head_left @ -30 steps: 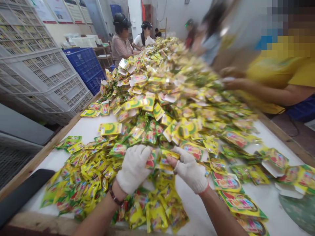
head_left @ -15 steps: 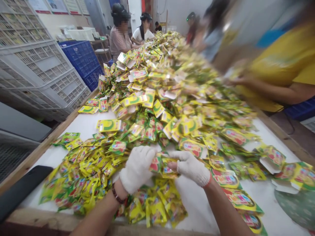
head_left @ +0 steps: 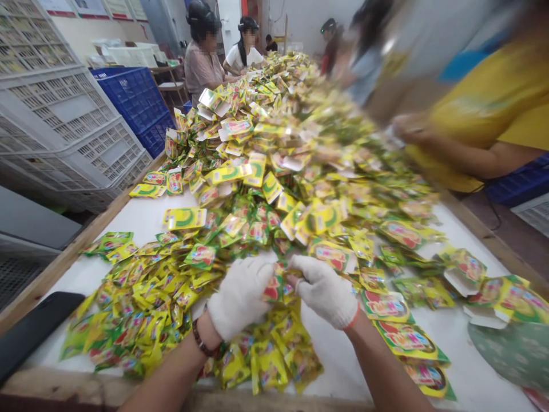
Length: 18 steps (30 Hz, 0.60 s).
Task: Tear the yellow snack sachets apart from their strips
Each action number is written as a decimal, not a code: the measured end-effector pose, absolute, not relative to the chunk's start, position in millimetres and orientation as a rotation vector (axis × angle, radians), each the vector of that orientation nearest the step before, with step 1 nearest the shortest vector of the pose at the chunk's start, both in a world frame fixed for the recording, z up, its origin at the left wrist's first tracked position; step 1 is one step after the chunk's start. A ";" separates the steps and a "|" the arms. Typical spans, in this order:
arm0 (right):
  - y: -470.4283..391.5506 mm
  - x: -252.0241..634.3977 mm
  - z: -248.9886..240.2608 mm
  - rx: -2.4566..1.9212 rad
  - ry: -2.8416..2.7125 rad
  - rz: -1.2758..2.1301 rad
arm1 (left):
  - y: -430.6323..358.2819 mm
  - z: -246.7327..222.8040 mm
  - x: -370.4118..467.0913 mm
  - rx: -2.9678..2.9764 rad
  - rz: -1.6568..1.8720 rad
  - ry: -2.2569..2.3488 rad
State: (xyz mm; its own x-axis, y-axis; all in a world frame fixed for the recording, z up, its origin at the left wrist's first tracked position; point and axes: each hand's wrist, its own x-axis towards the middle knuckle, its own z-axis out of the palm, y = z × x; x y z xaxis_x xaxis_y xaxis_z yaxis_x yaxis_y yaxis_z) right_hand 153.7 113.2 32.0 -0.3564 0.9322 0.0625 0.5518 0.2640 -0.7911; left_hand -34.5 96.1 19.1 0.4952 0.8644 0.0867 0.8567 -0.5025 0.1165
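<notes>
Packet (head_left: 273, 289) with red and green on it is in the left hand (head_left: 242, 297), which is curled nearly shut around its left side. The right hand (head_left: 323, 289) is half curled, with its fingers close to the packet's right side; I cannot tell if they grip anything. Both hands wear white gloves, so a soft pinch near the edge would be best, as a hard squeeze might crumple it. It would help to keep the fingers flat and the packet's sides lined up. At six o'clock, just by the wrists, lie loose yellow packets (head_left: 269, 366), so low arms could push them about. At nine o'clock is a heap of small packets (head_left: 141, 309), with a flat black thing (head_left: 38, 329) past it. Flat printed boxes (head_left: 407, 340) lie in an overlapping row at four o'clock. The big pile (head_left: 274, 149) spreads away at twelve; tugging low down could make it slide.
</notes>
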 end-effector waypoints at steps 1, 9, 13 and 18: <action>111.9 150.8 30.4 -1.347 -1.990 0.911 | 95.5 19.4 -33.6 2.642 0.223 1.565; 108.6 141.2 30.1 -1.297 -1.401 1.392 | 94.2 15.7 -31.5 2.521 0.298 1.919; 104.4 141.9 33.3 -1.306 -1.331 1.614 | 92.8 14.6 -33.3 2.567 0.371 1.884; 99.7 138.1 32.5 -1.105 -1.423 2.003 | 86.4 16.3 -32.3 2.544 0.469 1.827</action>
State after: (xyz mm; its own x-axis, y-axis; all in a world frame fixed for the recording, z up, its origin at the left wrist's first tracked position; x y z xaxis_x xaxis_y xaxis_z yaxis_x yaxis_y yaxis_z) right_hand 138.1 99.7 32.5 -0.5812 0.7340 -0.3512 0.0899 -0.3710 -0.9243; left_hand -32.3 86.4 16.3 0.2909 0.9229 0.2523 0.9304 -0.3344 0.1504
